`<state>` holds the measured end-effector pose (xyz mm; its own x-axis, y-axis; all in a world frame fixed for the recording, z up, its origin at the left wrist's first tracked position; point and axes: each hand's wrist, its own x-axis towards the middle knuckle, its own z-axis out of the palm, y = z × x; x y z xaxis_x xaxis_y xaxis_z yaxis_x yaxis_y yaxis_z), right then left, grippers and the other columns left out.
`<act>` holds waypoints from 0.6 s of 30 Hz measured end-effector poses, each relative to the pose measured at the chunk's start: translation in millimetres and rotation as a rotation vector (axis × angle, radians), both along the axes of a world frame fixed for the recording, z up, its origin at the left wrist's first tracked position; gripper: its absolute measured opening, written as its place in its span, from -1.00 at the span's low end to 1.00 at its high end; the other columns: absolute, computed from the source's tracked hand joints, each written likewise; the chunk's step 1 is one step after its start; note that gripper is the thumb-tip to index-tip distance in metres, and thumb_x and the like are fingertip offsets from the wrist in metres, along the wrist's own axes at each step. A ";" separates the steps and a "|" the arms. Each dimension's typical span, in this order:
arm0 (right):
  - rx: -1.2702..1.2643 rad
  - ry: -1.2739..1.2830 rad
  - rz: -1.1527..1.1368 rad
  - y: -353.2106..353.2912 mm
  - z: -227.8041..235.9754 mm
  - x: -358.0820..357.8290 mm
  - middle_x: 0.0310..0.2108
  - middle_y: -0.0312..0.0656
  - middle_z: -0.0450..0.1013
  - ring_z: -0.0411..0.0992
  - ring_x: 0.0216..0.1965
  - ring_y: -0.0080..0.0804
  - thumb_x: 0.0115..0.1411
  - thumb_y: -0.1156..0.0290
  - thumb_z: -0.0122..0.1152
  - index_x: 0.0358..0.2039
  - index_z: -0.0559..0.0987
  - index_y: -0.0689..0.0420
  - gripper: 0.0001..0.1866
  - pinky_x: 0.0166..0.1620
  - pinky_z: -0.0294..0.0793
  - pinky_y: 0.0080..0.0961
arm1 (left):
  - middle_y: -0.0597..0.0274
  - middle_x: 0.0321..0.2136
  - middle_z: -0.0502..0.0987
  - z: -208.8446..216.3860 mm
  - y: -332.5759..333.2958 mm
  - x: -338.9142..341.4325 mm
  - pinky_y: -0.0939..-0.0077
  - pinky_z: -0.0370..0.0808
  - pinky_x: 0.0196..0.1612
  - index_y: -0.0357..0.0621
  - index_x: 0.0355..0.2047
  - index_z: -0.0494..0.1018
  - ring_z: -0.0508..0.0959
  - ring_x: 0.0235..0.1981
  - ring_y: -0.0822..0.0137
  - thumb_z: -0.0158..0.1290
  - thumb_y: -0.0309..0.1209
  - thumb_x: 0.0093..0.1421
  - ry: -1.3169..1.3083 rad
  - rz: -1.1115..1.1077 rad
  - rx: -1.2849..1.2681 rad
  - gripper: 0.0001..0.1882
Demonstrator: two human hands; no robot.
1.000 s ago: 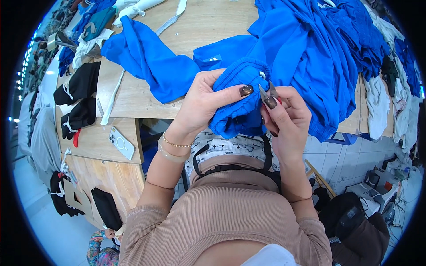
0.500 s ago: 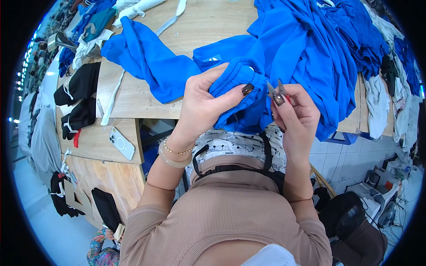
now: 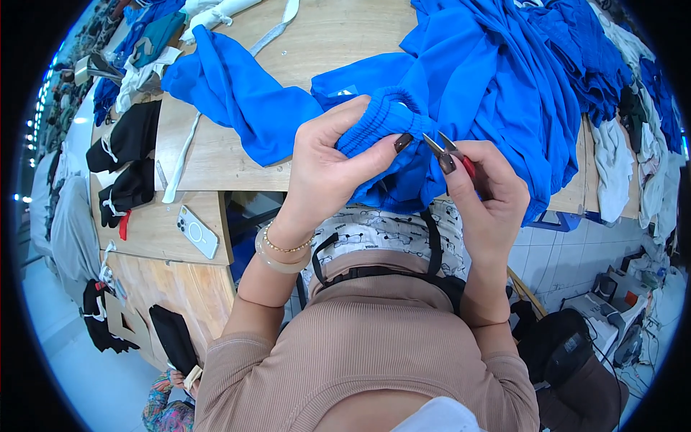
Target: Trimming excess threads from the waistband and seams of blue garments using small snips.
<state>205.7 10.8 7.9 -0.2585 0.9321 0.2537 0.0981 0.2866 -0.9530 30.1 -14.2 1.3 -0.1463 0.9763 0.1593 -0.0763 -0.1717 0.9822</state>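
My left hand (image 3: pixel 327 155) grips the gathered elastic waistband of a blue garment (image 3: pixel 266 122), thumb on top and fingers hidden behind the cloth. In my right hand (image 3: pixel 489 187) is a pair of thread snips (image 3: pixel 466 164) with red handles. Their two pointed blades stand apart, just right of my left thumb and close to the cloth. The garment's body spreads leftward over the table, and more blue fabric (image 3: pixel 489 86) lies behind and to the right of my hands. Whether the blades touch a thread cannot be made out.
A wooden table (image 3: pixel 331 32) spans the far side. To the left lie folded black garments (image 3: pixel 129 137), a white strip (image 3: pixel 183 162) and a phone (image 3: pixel 198 232). White cloths (image 3: pixel 612 169) hang off the right edge. Another person's patterned sleeve (image 3: pixel 162 399) shows at lower left.
My right hand has shifted slightly right and turned, showing more of the snips, whose blades now point up-left toward my left thumb. The left hand has barely moved.
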 end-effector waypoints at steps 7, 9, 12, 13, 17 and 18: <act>-0.007 -0.013 0.001 1.2 -0.8 -0.8 -0.63 -0.38 0.34 0.16 -0.63 -0.78 0.08 0.59 0.18 -0.41 0.53 0.26 -0.96 -0.58 0.09 -0.79 | 0.31 -0.46 0.47 1.5 1.1 0.1 0.70 0.34 -0.35 -0.33 -0.35 0.51 0.39 -0.44 0.56 0.08 -0.61 0.00 0.081 0.019 0.036 -0.85; -0.002 -0.010 0.007 1.7 -1.7 -1.0 -0.63 -0.38 0.35 0.16 -0.63 -0.78 0.08 0.59 0.18 -0.41 0.53 0.26 -0.96 -0.58 0.09 -0.79 | 0.30 -0.47 0.47 1.4 1.0 0.1 0.69 0.33 -0.35 -0.33 -0.35 0.51 0.39 -0.44 0.55 0.08 -0.61 0.00 0.093 0.020 0.052 -0.85; 0.001 -0.003 0.010 1.7 -1.8 -1.4 -0.62 -0.39 0.35 0.17 -0.63 -0.78 0.08 0.59 0.18 -0.41 0.53 0.26 -0.96 -0.57 0.09 -0.79 | 0.30 -0.46 0.47 0.9 1.4 0.8 0.69 0.33 -0.34 -0.34 -0.36 0.51 0.39 -0.43 0.55 0.09 -0.61 0.00 0.080 0.026 0.041 -0.85; -0.001 0.001 0.008 1.6 -1.8 -1.7 -0.62 -0.39 0.35 0.17 -0.63 -0.78 0.08 0.59 0.18 -0.41 0.53 0.26 -0.96 -0.57 0.10 -0.80 | 0.30 -0.46 0.47 1.3 1.7 1.0 0.69 0.33 -0.34 -0.34 -0.36 0.51 0.39 -0.43 0.55 0.09 -0.62 0.00 0.074 0.021 0.040 -0.85; -0.008 0.020 0.009 1.5 -3.5 -2.3 -0.61 -0.39 0.35 0.17 -0.62 -0.78 0.08 0.59 0.18 -0.41 0.53 0.26 -0.96 -0.57 0.09 -0.80 | 0.30 -0.46 0.47 -0.3 1.4 -0.5 0.69 0.34 -0.35 -0.33 -0.36 0.51 0.39 -0.43 0.56 0.09 -0.61 0.00 0.087 0.012 0.039 -0.85; 0.002 0.027 0.012 1.9 -4.4 -2.6 -0.61 -0.39 0.35 0.17 -0.62 -0.78 0.09 0.59 0.18 -0.41 0.53 0.26 -0.96 -0.57 0.09 -0.80 | 0.30 -0.46 0.47 -0.1 1.3 -0.2 0.69 0.34 -0.35 -0.33 -0.36 0.51 0.39 -0.43 0.56 0.09 -0.61 0.00 0.087 0.012 0.039 -0.85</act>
